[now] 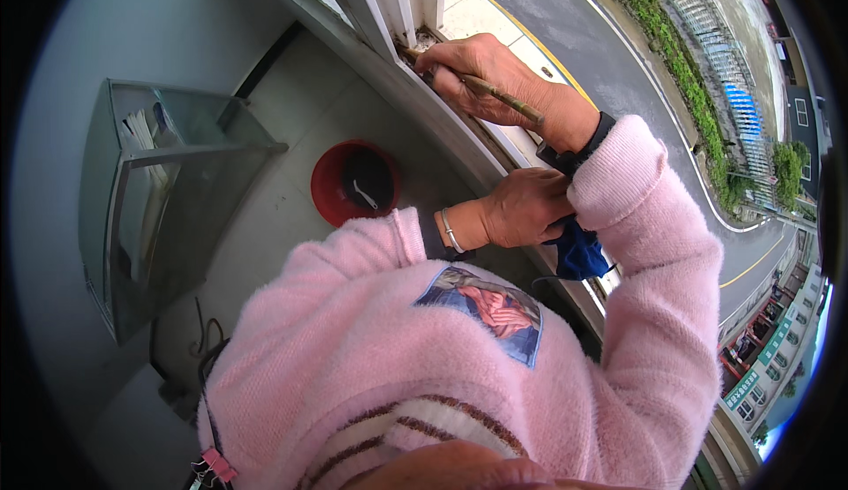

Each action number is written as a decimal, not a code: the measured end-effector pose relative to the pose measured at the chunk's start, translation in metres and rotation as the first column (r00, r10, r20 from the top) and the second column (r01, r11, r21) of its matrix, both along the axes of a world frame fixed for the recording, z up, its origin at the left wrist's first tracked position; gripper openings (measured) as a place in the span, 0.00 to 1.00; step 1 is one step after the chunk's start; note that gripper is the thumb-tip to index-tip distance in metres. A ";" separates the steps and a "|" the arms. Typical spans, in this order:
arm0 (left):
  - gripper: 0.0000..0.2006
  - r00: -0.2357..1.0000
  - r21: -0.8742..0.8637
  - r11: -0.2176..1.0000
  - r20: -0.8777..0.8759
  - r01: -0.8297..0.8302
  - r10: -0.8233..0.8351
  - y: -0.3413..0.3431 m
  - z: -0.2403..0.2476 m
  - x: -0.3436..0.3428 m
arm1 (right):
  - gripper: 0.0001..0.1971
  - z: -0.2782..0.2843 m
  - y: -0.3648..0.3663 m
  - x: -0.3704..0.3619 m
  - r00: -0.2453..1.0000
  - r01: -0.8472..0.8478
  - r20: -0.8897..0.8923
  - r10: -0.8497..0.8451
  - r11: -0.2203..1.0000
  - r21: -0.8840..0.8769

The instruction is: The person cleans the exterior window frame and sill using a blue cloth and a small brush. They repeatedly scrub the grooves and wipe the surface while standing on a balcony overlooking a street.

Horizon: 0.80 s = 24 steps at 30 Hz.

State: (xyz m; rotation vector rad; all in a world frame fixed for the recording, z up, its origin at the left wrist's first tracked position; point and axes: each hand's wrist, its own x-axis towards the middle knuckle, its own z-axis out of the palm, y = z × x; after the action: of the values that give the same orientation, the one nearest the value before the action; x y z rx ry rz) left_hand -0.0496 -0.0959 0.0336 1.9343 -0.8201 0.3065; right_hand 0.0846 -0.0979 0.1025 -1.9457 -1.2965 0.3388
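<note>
My right hand (pixel 495 79) is closed around a thin brown stick (pixel 502 99) at the corner of a white window frame (pixel 375 13). One end of the stick reaches the dirty corner of the window track (pixel 426 40); the other sticks out past my wrist. My left hand (pixel 526 207) rests at the sill below, beside my right sleeve, its fingers curled. A blue cloth (pixel 580 252) bunches out from under those fingers, which seem to grip it; the sleeve partly hides them.
On the floor to the left stands a red bucket (pixel 329 192) with a white-handled tool inside. Farther left is a glass cabinet (pixel 190 150) holding papers. Outside the open window, a pavement and road (pixel 609 57) run past a fence and greenery.
</note>
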 end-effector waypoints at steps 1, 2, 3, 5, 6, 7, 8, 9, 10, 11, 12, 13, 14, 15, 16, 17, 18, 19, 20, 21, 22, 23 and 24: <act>0.21 1.000 0.001 1.000 0.011 0.000 0.000 0.000 0.000 0.000 | 0.11 0.004 -0.003 -0.002 1.000 -0.018 -0.012 0.018 1.000 0.006; 0.20 1.000 0.003 1.000 0.014 -0.003 0.003 0.000 0.000 0.001 | 0.11 0.008 -0.005 -0.003 0.999 -0.030 -0.016 0.030 0.999 0.018; 0.19 1.000 -0.002 1.000 0.012 -0.007 0.007 -0.001 0.000 0.001 | 0.11 0.012 -0.009 -0.004 0.999 -0.043 -0.026 0.044 0.999 0.022; 0.17 0.999 -0.024 1.000 0.038 0.000 0.001 -0.002 0.000 0.002 | 0.11 0.018 -0.015 -0.006 0.999 0.001 0.036 -0.008 0.984 0.178; 0.16 0.999 -0.033 0.999 0.035 -0.016 0.017 -0.003 0.000 0.002 | 0.11 0.021 -0.018 -0.004 0.997 0.017 0.072 -0.037 0.965 0.262; 0.16 0.998 -0.048 0.999 0.054 -0.024 0.026 -0.003 0.000 0.003 | 0.11 0.023 -0.020 -0.004 0.998 0.048 0.025 -0.056 0.968 0.245; 0.16 0.998 -0.056 0.998 0.061 -0.026 0.029 -0.004 0.000 0.003 | 0.11 0.024 -0.023 -0.005 0.997 0.044 0.062 -0.048 0.997 0.060; 0.18 0.997 -0.061 0.998 0.070 -0.027 0.031 -0.004 -0.001 0.004 | 0.11 0.025 -0.026 -0.005 0.998 0.033 0.054 -0.031 0.999 -0.038; 0.18 0.997 -0.050 0.998 0.065 -0.035 0.038 -0.004 -0.002 0.003 | 0.11 0.025 -0.029 -0.007 0.998 0.042 0.047 -0.035 0.987 -0.153; 0.18 0.997 -0.039 0.998 0.061 -0.039 0.041 -0.004 -0.003 0.003 | 0.11 0.026 -0.034 -0.008 0.998 0.041 0.041 -0.038 0.997 -0.073; 0.18 0.998 -0.034 0.999 0.044 -0.039 0.041 -0.004 -0.003 0.002 | 0.11 0.027 -0.039 -0.009 0.996 0.075 0.052 -0.077 0.996 0.041; 0.17 0.998 -0.067 0.997 0.059 -0.034 0.038 -0.005 -0.004 0.002 | 0.11 0.029 -0.044 -0.010 0.997 0.064 0.044 -0.069 0.992 0.111; 0.17 0.998 -0.053 0.998 0.056 -0.031 0.034 -0.004 -0.003 0.002 | 0.11 0.032 -0.048 -0.010 0.996 0.067 0.040 -0.075 0.983 0.169; 0.17 0.998 -0.048 0.998 0.054 -0.031 0.033 -0.004 -0.003 0.002 | 0.11 0.035 -0.053 -0.013 0.996 0.085 0.027 -0.091 0.982 0.166; 0.17 0.998 -0.041 0.999 0.061 -0.030 0.032 -0.004 -0.002 0.003 | 0.11 0.038 -0.058 -0.015 0.993 0.110 0.024 -0.116 0.977 0.184; 0.16 0.997 -0.044 0.998 0.066 -0.038 0.041 -0.005 -0.001 0.003 | 0.11 0.043 -0.064 -0.018 0.990 0.134 0.025 -0.142 0.970 0.205; 0.15 0.996 -0.047 0.998 0.072 -0.049 0.052 -0.005 0.000 0.003 | 0.11 0.047 -0.071 -0.021 0.986 0.159 0.024 -0.168 0.966 0.204; 0.15 0.996 -0.055 0.997 0.074 -0.053 0.057 -0.005 0.001 0.004 | 0.10 0.052 -0.078 -0.024 0.983 0.165 0.053 -0.178 0.967 0.192; 0.15 0.994 -0.039 0.996 0.075 -0.079 0.082 -0.006 0.002 0.004 | 0.09 0.058 -0.086 -0.026 0.978 0.174 0.080 -0.191 0.968 0.184; 0.15 0.993 -0.030 0.995 0.070 -0.095 0.097 -0.006 0.004 0.004 | 0.09 0.063 -0.094 -0.030 0.971 0.209 0.075 -0.226 0.959 0.189; 0.14 0.992 -0.022 0.994 0.059 -0.109 0.110 -0.008 0.005 0.003 | 0.09 0.069 -0.105 -0.035 0.960 0.254 0.069 -0.270 0.951 0.175; 0.13 0.989 -0.010 0.992 0.068 -0.128 0.129 -0.008 0.005 0.003 | 0.08 0.072 -0.112 -0.039 0.945 0.267 0.109 -0.309 0.919 0.291; 0.12 0.987 -0.013 0.989 0.075 -0.145 0.145 -0.009 0.005 0.003 | 0.07 0.076 -0.120 -0.043 0.923 0.286 0.129 -0.362 0.872 0.397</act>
State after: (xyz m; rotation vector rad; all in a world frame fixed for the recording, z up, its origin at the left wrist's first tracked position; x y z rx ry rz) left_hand -0.0466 -0.1052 0.0388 1.9894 -0.7273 0.4727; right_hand 0.0412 -0.2175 0.1781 -1.8537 -1.0324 -0.2640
